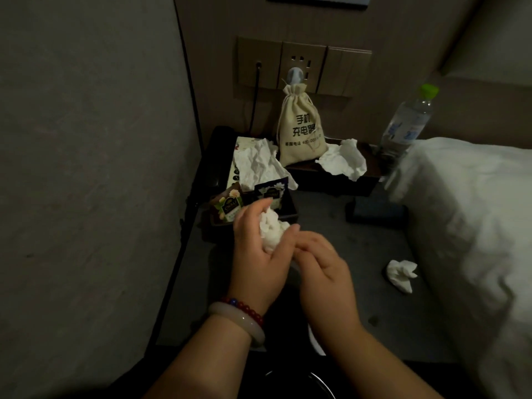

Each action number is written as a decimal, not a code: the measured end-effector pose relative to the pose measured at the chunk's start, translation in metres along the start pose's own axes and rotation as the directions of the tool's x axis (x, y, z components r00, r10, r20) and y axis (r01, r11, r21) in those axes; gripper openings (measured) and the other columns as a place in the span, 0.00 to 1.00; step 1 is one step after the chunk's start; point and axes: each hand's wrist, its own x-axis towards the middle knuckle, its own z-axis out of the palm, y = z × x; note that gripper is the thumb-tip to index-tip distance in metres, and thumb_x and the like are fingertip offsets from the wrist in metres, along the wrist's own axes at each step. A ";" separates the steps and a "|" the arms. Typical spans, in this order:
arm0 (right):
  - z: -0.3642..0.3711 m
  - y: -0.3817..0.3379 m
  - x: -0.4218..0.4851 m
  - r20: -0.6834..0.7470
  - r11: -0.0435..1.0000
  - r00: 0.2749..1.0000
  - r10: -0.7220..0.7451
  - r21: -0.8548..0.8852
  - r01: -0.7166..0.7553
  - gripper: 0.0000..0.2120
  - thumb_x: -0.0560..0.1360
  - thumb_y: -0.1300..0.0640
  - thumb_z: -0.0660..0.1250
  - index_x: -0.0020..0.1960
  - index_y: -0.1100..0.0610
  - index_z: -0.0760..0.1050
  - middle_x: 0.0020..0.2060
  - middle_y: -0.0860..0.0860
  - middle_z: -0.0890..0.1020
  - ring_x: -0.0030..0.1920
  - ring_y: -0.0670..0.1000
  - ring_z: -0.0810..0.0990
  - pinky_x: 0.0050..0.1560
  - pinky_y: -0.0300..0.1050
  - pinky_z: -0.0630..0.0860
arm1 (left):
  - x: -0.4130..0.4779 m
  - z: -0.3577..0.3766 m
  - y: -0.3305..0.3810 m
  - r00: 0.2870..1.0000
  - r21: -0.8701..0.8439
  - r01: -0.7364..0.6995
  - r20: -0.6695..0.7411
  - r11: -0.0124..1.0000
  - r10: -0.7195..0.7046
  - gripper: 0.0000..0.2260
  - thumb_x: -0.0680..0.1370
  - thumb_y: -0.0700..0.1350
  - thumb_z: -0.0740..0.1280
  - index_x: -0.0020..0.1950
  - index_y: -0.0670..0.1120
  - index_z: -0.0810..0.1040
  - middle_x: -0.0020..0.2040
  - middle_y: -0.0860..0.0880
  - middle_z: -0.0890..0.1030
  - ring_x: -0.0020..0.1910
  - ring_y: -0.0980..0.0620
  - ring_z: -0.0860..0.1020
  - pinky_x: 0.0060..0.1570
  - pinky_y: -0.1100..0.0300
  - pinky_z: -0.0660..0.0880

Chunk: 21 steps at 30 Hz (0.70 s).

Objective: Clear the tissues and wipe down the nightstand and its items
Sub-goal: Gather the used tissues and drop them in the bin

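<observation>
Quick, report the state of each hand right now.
Left hand: grips a crumpled tissue wad.
Right hand: fingers meet the left hand at the wad; whether it grips anything cannot be told.

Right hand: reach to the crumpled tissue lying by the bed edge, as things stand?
Probably yes. The tissue lies on the nightstand just right of the right hand, with nothing between them, though that hand touches the wad the left hand holds.

My left hand (pixel 256 254) and right hand (pixel 322 263) cover most of the wadded tissue (pixel 272 228); the bottle (pixel 408 122) is blurred, and the small print on the cloth bag (pixel 302 131) I cannot read.
</observation>
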 end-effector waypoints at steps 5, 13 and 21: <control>-0.036 0.000 -0.002 -0.043 0.994 0.998 0.054 -0.092 -0.058 0.12 0.70 0.51 0.61 0.45 0.43 0.82 0.54 0.38 0.73 0.62 0.43 0.70 0.62 0.42 0.67 | 0.000 0.009 -0.008 0.995 0.012 -0.084 -0.043 0.996 0.085 0.09 0.76 0.45 0.61 0.51 0.58 0.75 0.60 0.53 0.75 0.58 0.58 0.76 0.56 0.63 0.74; -0.126 0.048 0.014 -0.265 0.279 0.949 0.173 -0.910 -0.305 0.29 0.78 0.50 0.58 0.76 0.43 0.52 0.77 0.53 0.49 0.75 0.62 0.47 0.71 0.60 0.54 | -0.001 0.010 -0.009 0.994 0.070 0.112 -0.001 0.991 -0.112 0.14 0.78 0.38 0.63 0.50 0.59 0.76 0.48 0.57 0.77 0.45 0.70 0.76 0.43 0.77 0.71; -0.116 0.051 0.023 -0.161 0.455 0.987 -0.008 -0.880 -0.140 0.21 0.76 0.66 0.62 0.68 0.60 0.71 0.67 0.58 0.72 0.65 0.61 0.69 0.65 0.53 0.67 | 0.002 0.009 -0.014 0.987 0.200 0.162 -0.016 0.966 -0.162 0.09 0.77 0.48 0.66 0.37 0.53 0.77 0.37 0.53 0.78 0.38 0.65 0.76 0.35 0.76 0.69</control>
